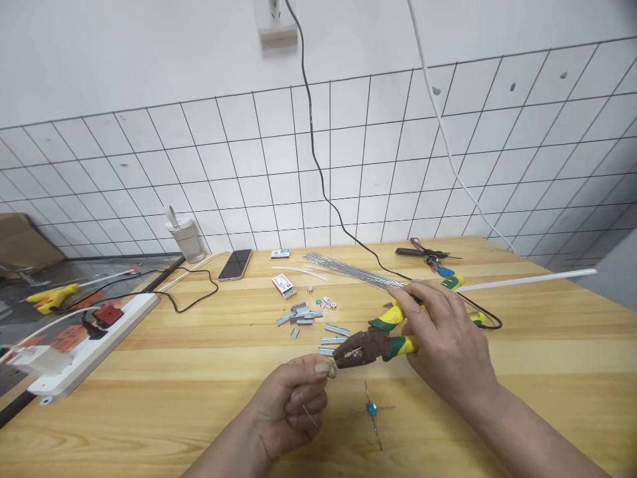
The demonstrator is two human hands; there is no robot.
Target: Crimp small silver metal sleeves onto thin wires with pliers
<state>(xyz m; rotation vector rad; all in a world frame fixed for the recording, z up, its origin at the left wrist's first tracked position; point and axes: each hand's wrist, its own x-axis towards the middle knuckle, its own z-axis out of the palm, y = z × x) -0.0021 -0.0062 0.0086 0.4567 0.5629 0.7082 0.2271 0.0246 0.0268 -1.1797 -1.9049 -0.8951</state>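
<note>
My right hand is wrapped round the yellow and green handles of rusty combination pliers. The plier jaws point left and meet the fingertips of my left hand. Thumb and forefinger of that hand pinch a thin wire, whose loose end sticks out below the fingers. Most of the wire is hidden, and I cannot tell how firmly the jaws grip it. On the table below the pliers lies a cross of twisted wire with a blue gem at its centre.
Staple strips, a small staple box and a bundle of straight wires lie beyond my hands. A phone is at the back. Left stands a power strip, near a yellow glue gun. Scissors lie back right.
</note>
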